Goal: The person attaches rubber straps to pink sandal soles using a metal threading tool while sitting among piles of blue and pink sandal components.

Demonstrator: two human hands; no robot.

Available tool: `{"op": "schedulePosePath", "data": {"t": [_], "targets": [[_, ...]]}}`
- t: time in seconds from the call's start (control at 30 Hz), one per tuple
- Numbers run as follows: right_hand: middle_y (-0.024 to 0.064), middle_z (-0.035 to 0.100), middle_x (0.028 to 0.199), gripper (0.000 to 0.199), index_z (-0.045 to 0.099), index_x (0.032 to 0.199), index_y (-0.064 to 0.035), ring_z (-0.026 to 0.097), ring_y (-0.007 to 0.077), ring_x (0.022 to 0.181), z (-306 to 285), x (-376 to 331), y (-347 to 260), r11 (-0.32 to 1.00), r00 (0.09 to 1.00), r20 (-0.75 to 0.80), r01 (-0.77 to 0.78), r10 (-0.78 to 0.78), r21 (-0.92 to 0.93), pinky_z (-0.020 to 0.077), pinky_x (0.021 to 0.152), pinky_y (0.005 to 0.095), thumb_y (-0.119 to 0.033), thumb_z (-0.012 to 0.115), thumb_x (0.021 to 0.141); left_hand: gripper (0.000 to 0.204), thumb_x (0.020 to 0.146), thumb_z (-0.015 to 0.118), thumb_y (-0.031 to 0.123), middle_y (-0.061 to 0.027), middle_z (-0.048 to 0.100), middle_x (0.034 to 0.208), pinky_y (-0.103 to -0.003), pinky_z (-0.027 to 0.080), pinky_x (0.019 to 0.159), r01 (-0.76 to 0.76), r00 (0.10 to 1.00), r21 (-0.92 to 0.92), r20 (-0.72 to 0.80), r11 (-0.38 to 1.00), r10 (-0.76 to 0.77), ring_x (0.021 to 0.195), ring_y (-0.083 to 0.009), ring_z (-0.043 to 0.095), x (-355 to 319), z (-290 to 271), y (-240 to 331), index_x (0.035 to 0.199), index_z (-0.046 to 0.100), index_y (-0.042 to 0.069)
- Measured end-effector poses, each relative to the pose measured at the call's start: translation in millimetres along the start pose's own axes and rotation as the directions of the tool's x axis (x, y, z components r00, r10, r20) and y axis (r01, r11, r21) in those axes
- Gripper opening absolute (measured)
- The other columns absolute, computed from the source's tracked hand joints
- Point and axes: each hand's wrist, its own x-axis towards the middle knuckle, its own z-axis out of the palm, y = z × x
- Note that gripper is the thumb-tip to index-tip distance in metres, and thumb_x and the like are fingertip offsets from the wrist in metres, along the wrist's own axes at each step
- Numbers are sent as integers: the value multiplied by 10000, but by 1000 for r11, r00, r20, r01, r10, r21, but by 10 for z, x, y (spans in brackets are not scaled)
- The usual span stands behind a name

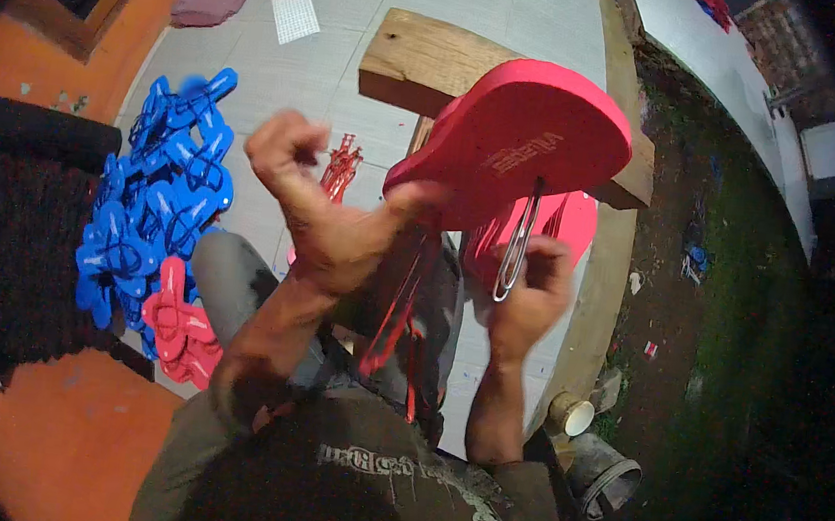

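Observation:
A pink flip-flop sole [552, 113] is tilted up in front of me against the wooden block. Through a hole in it hangs a long metal wire loop [516, 245]. My left hand [324, 237] is blurred; its thumb overlaps the sole's narrow end, while its other fingers bend away, apart from the thumb. Whether the thumb presses on the sole is unclear. Beside the loop, my right hand [535, 297] has its fingers curled closed; what they hold, if anything, is hidden. Red straps [397, 314] dangle below the sole, between my hands.
More pink soles [582, 226] lie behind my right hand. Blue flip-flops [157, 195] are heaped at my left, with several pink ones [180, 323] nearer me. A bundle of red straps [343, 168] rests on the tiles. The wooden block [437, 56] stands ahead; a floor edge runs along the right.

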Motion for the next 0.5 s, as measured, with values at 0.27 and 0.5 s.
{"op": "schedulePosePath", "data": {"t": [0.27,0.5], "targets": [[158,603,763,193,548,973,-2,586,216,676,357,-621,512,939,929,361,53,79,-341,450,632,307,-113,503,822,210,747,625,157,-82,577,810,-259,419,665,695,507,-19,722,719,-471,752,-140,537,-966,-435,-406,861,565,-9],[137,605,769,288,486,1124,-47,573,243,597,-122,-1200,316,858,884,365,-73,292,-508,450,604,337,-155,426,864,189,800,554,137,-38,561,703,-271,449,646,732,366,142,743,666,-560,676,-133,549,-1154,-753,-66,929,540,0]]}}
